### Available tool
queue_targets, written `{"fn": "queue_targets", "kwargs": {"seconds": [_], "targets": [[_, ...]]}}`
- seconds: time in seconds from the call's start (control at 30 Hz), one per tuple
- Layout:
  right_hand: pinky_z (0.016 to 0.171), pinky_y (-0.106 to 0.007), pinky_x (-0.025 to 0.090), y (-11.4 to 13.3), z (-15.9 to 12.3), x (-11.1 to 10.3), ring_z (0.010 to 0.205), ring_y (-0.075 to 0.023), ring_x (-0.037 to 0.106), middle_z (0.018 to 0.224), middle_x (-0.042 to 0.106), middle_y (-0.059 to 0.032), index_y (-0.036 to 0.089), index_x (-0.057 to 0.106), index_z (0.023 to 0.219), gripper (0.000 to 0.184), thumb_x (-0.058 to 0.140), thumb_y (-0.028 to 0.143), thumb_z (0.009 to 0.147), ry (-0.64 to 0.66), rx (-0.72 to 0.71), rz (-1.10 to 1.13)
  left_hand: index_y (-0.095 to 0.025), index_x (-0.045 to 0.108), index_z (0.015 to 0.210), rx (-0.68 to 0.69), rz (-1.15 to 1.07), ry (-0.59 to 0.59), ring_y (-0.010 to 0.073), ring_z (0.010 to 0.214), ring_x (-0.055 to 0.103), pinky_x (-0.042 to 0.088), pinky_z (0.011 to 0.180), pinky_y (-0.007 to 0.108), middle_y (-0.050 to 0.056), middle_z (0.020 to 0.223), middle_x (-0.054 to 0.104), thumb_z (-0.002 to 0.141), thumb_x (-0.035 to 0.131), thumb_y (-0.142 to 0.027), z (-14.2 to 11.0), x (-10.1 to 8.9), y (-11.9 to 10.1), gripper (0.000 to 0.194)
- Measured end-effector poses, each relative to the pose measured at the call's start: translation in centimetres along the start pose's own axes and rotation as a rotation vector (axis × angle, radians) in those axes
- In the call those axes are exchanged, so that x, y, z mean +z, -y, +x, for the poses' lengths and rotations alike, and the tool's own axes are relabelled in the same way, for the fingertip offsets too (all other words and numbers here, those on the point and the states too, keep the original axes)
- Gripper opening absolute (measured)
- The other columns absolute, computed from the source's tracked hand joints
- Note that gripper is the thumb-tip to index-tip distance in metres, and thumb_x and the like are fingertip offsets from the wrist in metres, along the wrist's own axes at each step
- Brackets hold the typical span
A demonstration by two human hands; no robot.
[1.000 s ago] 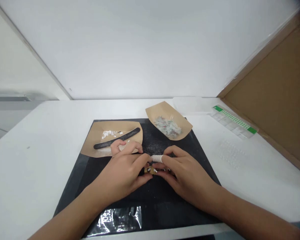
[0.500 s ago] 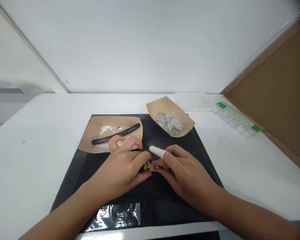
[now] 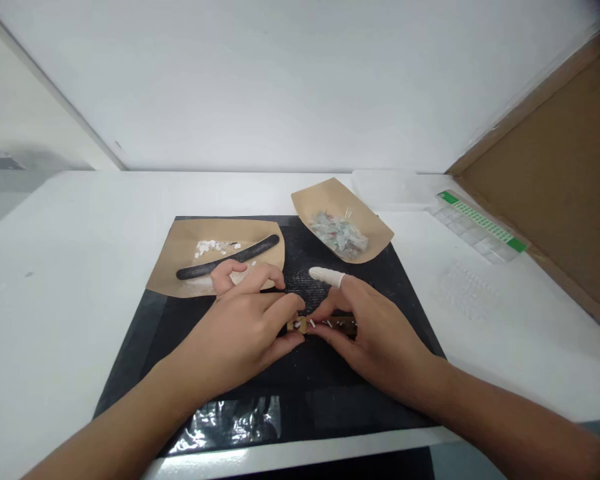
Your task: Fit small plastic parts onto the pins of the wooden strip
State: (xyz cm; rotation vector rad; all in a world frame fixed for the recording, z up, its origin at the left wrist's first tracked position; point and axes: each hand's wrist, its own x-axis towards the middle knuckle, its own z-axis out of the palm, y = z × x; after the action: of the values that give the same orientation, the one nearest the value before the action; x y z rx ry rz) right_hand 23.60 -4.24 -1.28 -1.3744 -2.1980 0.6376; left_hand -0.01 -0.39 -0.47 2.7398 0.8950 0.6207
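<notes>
Over the black mat, my left hand [image 3: 247,323] pinches the left end of a narrow brown strip [image 3: 343,325], its thumb below and index finger above. Small white bits stick up along this strip, and its left end is lighter tan with a dark round spot. My right hand [image 3: 375,323] grips the same strip further right between thumb and a finger. Its index finger, in a white finger cot [image 3: 325,275], is lifted off the strip. Fingers hide parts of the strip's edges.
A black nail file [image 3: 230,257] and small white flakes [image 3: 213,248] lie in the left paper tray [image 3: 167,267]. The right paper tray [image 3: 313,193] holds crumpled clear packets [image 3: 343,233]. A green-labelled compartment box [image 3: 480,227] and clear dotted sheet [image 3: 467,290] lie right of the black mat [image 3: 300,387].
My right index finger has lifted away from the strip, exposing more of it. My left hand keeps its hold. The whole view has shifted slightly.
</notes>
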Motion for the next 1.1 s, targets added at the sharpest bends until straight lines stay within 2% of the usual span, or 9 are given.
{"fn": "queue_targets", "kwargs": {"seconds": [0.27,0.47,0.57,0.7,0.77,0.83,0.93,1.0,1.1], "targets": [[0.085,-0.039,0.055,0.1,0.0,-0.3,0.099,-0.0227,0.066,0.104,0.073,-0.0022,0.025,0.05,0.132,0.041,0.071,0.025,0.097,0.035,-0.015,0.004,-0.021,0.065,0.098,-0.012,-0.006,-0.013,0.0274,0.111,0.059,0.019,0.103,0.051,-0.002,0.083,0.074,0.096,0.073,-0.026,0.0,-0.1,-0.1,0.009],[0.096,-0.041,0.054,0.0,0.5,-3.6,0.113,-0.025,0.065,0.121,0.07,-0.0044,0.026,0.056,0.124,0.044,0.08,0.036,0.088,0.11,-0.089,-0.004,-0.019,0.068,0.105,0.001,-0.032,-0.005,0.0302,0.113,0.056,0.028,0.099,0.047,0.003,0.09,0.073,0.093,0.077,-0.041,0.1,-0.2,0.0,0.026],[0.096,-0.04,0.054,-0.7,1.0,-5.3,0.114,-0.0247,0.067,0.12,0.072,-0.0032,0.028,0.06,0.122,0.037,0.076,0.043,0.092,0.009,-0.045,-0.043,-0.018,0.068,0.106,0.033,-0.047,-0.027,0.0301,0.113,0.055,0.034,0.095,0.044,0.005,0.095,0.074,0.093,0.076,-0.042,0.2,-0.4,-0.2,0.028],[0.086,-0.039,0.053,-2.8,1.9,-6.5,0.094,-0.0234,0.073,0.1,0.079,-0.0009,0.026,0.066,0.102,0.011,0.068,0.035,0.098,-0.347,0.015,-0.196,-0.019,0.07,0.1,0.063,-0.032,-0.124,0.0269,0.108,0.057,0.033,0.096,0.043,0.003,0.092,0.075,0.1,0.067,-0.027,0.3,-0.6,-0.1,0.009],[0.08,-0.037,0.053,-4.1,2.5,-6.8,0.087,-0.024,0.075,0.094,0.081,-0.0007,0.024,0.064,0.087,0.015,0.07,0.035,0.096,-0.451,0.056,-0.266,-0.02,0.07,0.097,0.06,0.01,-0.198,0.0254,0.106,0.059,0.029,0.097,0.044,0.001,0.087,0.075,0.101,0.064,-0.019,0.3,-0.6,0.2,0.008],[0.074,-0.033,0.053,-5.3,2.9,-7.1,0.085,-0.0225,0.077,0.092,0.082,-0.0003,0.023,0.058,0.08,0.022,0.068,0.032,0.098,-0.48,0.094,-0.189,-0.021,0.07,0.095,0.034,0.038,-0.263,0.025,0.104,0.061,0.026,0.098,0.045,-0.001,0.084,0.076,0.102,0.064,-0.019,0.3,-0.4,0.6,0.009],[0.07,-0.03,0.054,-6.4,3.3,-7.5,0.083,-0.0198,0.08,0.099,0.083,-0.0004,0.024,0.048,0.076,0.029,0.058,0.028,0.103,-0.488,0.144,-0.082,-0.025,0.072,0.103,0.015,0.065,-0.34,0.0261,0.106,0.062,0.025,0.098,0.046,-0.002,0.091,0.08,0.103,0.061,-0.016,0.3,-0.2,1.2,0.014],[0.073,-0.03,0.055,-6.7,3.4,-7.6,0.088,-0.0205,0.08,0.104,0.083,-0.0013,0.025,0.045,0.076,0.03,0.051,0.027,0.105,-0.44,0.134,-0.097,-0.026,0.072,0.111,-0.004,0.076,-0.358,0.0266,0.107,0.063,0.025,0.098,0.046,-0.001,0.096,0.081,0.104,0.059,-0.015,0.3,0.0,1.5,0.019],[0.086,-0.034,0.054,-6.9,3.5,-7.4,0.095,-0.0211,0.079,0.115,0.081,-0.0048,0.026,0.044,0.081,0.028,0.041,0.026,0.109,-0.366,0.04,-0.141,-0.024,0.07,0.12,-0.028,0.051,-0.38,0.0277,0.109,0.063,0.026,0.097,0.047,0.001,0.103,0.082,0.105,0.053,-0.012,0.4,0.2,1.6,0.025]]}}
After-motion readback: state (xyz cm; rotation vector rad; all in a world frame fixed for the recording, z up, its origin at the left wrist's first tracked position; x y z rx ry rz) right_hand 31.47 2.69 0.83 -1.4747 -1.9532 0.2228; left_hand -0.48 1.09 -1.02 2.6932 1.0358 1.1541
